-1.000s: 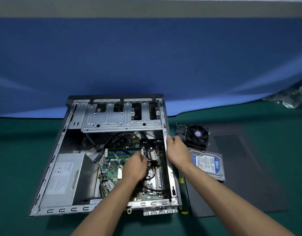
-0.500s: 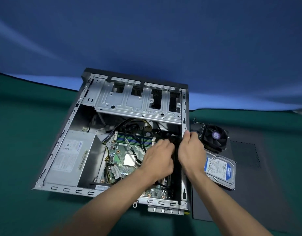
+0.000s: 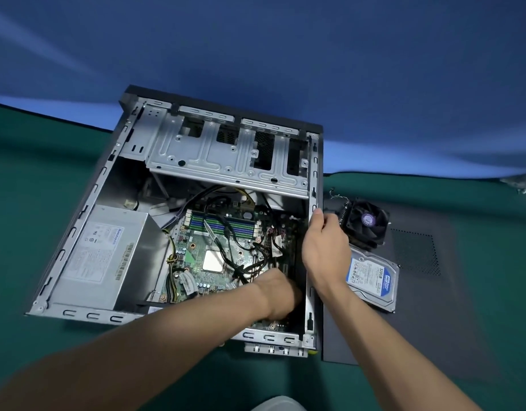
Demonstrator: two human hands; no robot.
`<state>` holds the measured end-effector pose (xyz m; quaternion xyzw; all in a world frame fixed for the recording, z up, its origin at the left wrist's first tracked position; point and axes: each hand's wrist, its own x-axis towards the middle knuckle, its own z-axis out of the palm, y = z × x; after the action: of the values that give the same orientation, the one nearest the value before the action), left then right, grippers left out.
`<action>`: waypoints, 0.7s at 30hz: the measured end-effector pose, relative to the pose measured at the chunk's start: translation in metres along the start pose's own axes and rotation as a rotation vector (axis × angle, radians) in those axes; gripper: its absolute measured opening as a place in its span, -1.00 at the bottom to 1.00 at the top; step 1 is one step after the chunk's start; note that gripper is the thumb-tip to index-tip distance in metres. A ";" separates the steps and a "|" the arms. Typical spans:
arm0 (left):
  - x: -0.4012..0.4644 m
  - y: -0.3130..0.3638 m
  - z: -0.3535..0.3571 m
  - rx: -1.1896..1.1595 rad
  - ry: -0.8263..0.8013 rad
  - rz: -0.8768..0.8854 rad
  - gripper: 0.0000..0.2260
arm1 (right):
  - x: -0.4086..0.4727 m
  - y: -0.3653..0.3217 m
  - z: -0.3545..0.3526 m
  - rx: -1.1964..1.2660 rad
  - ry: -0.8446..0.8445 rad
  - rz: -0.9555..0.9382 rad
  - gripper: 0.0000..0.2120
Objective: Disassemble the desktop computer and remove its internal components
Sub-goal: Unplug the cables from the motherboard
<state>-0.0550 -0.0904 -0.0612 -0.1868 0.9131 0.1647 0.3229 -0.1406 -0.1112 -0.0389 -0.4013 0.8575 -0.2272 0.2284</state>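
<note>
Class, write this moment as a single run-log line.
left hand: reaching into case, grip hidden | right hand: holds case side rail | out on mat: cooler fan, hard drive | power supply: still inside

Case (image 3: 223,149) was bare silver-grey metal, black outer shell. Motherboard (image 3: 208,247) green, RAM slots (image 3: 223,225) striped blue/green. PSU (image 3: 107,256) grey with white label. Hard drive (image 3: 371,277) label blue-white. Fan (image 3: 365,222) black (purple hub sticker). Tablecloth (image 3: 48,161) dark green, backdrop (image 3: 285,54) blue.

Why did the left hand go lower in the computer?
Yes, it moved: the left hand slid from the memory slots toward the case's near edge. Why, the pictures don't show.
</note>
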 end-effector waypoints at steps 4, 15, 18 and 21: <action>-0.002 -0.007 0.004 -0.166 0.032 -0.042 -0.76 | -0.002 0.000 -0.001 0.012 -0.007 -0.004 -0.65; -0.015 -0.026 0.017 -0.424 0.249 -0.078 -0.75 | -0.001 0.000 -0.001 0.011 0.008 0.017 -0.59; -0.023 -0.035 0.021 -0.630 0.325 -0.193 -0.81 | -0.003 0.000 -0.001 0.006 0.018 0.008 -0.60; -0.033 -0.031 0.007 -0.948 0.555 -0.269 -0.85 | -0.007 -0.003 -0.004 0.034 0.074 -0.040 -0.68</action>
<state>-0.0136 -0.1067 -0.0505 -0.4625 0.7582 0.4587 -0.0304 -0.1369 -0.1060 -0.0331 -0.4055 0.8533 -0.2608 0.1985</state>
